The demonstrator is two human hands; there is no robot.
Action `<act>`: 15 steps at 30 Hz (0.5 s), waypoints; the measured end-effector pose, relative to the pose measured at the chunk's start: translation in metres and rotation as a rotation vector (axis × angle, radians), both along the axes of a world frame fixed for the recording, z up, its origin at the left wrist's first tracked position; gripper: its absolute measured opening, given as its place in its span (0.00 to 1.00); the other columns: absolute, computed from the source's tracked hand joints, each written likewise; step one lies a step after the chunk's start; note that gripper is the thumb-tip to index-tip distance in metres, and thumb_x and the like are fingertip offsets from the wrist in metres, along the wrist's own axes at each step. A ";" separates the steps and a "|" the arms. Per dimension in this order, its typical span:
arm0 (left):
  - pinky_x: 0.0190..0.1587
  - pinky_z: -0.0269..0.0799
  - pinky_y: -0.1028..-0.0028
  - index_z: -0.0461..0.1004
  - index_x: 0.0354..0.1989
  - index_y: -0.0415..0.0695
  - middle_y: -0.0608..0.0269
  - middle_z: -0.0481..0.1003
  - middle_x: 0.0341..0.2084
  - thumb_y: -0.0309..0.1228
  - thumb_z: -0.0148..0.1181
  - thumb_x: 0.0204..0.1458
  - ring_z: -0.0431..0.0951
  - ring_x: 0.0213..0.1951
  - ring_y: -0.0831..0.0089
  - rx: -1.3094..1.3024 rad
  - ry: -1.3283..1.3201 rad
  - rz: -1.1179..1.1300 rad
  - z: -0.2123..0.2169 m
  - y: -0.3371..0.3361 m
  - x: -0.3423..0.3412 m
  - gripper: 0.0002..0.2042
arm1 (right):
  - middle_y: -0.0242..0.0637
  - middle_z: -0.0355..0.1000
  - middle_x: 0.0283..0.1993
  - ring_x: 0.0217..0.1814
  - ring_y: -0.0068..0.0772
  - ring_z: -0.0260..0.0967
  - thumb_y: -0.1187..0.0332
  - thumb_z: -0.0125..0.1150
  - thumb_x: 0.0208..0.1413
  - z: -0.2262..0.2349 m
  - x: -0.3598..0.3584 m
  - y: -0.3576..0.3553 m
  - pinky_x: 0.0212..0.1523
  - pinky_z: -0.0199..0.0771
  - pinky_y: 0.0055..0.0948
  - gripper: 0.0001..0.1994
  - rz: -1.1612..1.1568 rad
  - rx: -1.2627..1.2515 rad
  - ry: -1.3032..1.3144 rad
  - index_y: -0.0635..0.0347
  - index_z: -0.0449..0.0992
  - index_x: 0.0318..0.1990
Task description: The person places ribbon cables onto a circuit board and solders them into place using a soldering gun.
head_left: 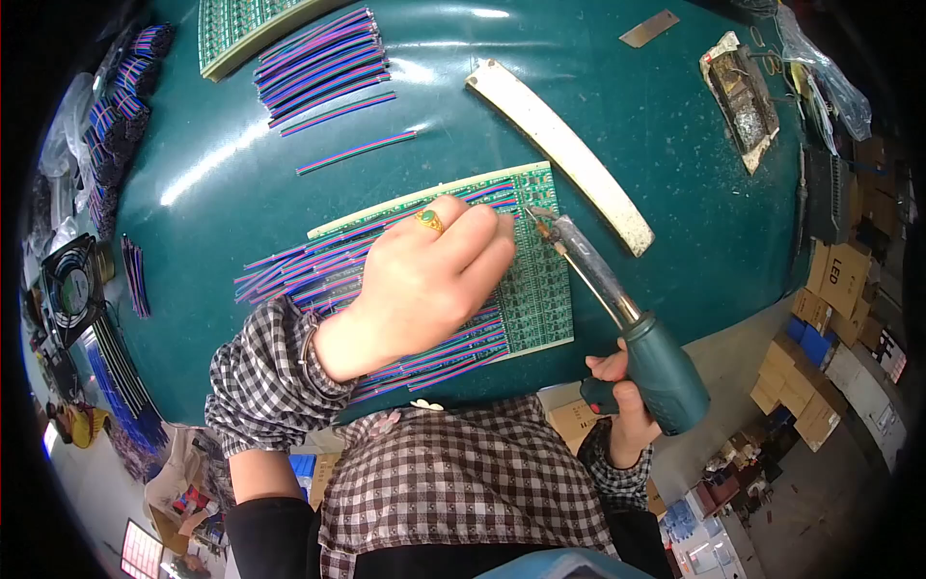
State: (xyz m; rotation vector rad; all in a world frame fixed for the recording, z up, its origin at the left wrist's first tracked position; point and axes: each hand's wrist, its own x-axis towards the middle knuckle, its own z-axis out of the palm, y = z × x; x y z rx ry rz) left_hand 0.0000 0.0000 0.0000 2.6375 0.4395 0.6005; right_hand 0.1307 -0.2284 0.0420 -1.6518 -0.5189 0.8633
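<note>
My left hand [434, 275], with a ring on one finger, is closed in a pinch over a green circuit board panel [540, 289]. Its fingertips are partly hidden; a short flat strip of coloured wires [503, 205] runs out at them. In my right hand [627, 410] is a green-handled soldering gun [666, 376]. The gun's tip meets the board just right of my left fingertips, with a thin feed tube alongside its barrel. Many wire strips [280, 275] lie across the panel in rows, sticking out past its left side.
Beyond the panel lie loose wire strips [323, 63] and another board stack [256, 29]. A curved white bar [569, 154] rests right of the panel. Further right sits a dirty metal tray [743, 101], with a flat metal plate [649, 29] behind. A fan [77, 289] stands far left.
</note>
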 end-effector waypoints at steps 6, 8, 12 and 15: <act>0.28 0.70 0.74 0.77 0.35 0.38 0.64 0.72 0.27 0.21 0.63 0.37 0.72 0.27 0.71 0.022 -0.013 -0.009 -0.001 0.000 0.001 0.13 | 0.43 0.70 0.34 0.35 0.36 0.71 0.65 0.64 0.54 0.000 0.000 0.002 0.42 0.79 0.44 0.27 0.003 0.011 0.001 0.81 0.64 0.53; 0.29 0.70 0.74 0.77 0.35 0.38 0.64 0.72 0.27 0.21 0.63 0.36 0.72 0.27 0.71 0.024 -0.004 -0.010 -0.001 0.000 0.001 0.13 | 0.43 0.70 0.34 0.35 0.36 0.71 0.65 0.64 0.54 0.000 0.000 0.002 0.42 0.79 0.44 0.27 0.017 0.011 -0.003 0.81 0.64 0.53; 0.29 0.71 0.74 0.77 0.35 0.38 0.64 0.71 0.27 0.21 0.63 0.36 0.73 0.28 0.71 0.018 0.004 -0.008 0.000 -0.001 0.002 0.13 | 0.43 0.71 0.34 0.36 0.35 0.71 0.65 0.64 0.55 0.001 0.000 0.003 0.42 0.79 0.43 0.27 0.024 0.012 -0.012 0.80 0.64 0.53; 0.29 0.71 0.74 0.77 0.35 0.38 0.64 0.71 0.27 0.21 0.63 0.36 0.73 0.28 0.71 0.020 0.001 -0.004 0.000 -0.001 0.002 0.13 | 0.43 0.71 0.34 0.35 0.35 0.71 0.65 0.64 0.55 0.002 0.000 0.004 0.42 0.80 0.43 0.27 0.016 0.009 -0.001 0.80 0.65 0.53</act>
